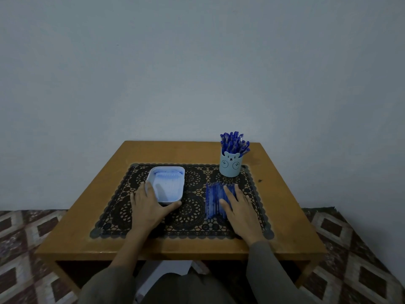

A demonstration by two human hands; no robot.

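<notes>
A white rectangular tray (151, 174) sits on the left of a black lace mat (192, 207); blue-tipped clear pieces lie along its far end. My left hand (149, 205) rests against the tray's near left corner, thumb along its front wall and fingers up its left side. A row of several blue pen refills (213, 200) lies flat on the mat's right half. My right hand (240, 208) lies flat on them with straight fingers. A pale blue bear-faced cup (230, 164) full of blue capped pens (235, 142) stands behind the refills.
The mat covers the middle of a small wooden table (285, 216) pushed against a plain wall. A patterned carpet (355, 249) lies on both sides. A small dark mark (260, 181) sits on the wood right of the mat.
</notes>
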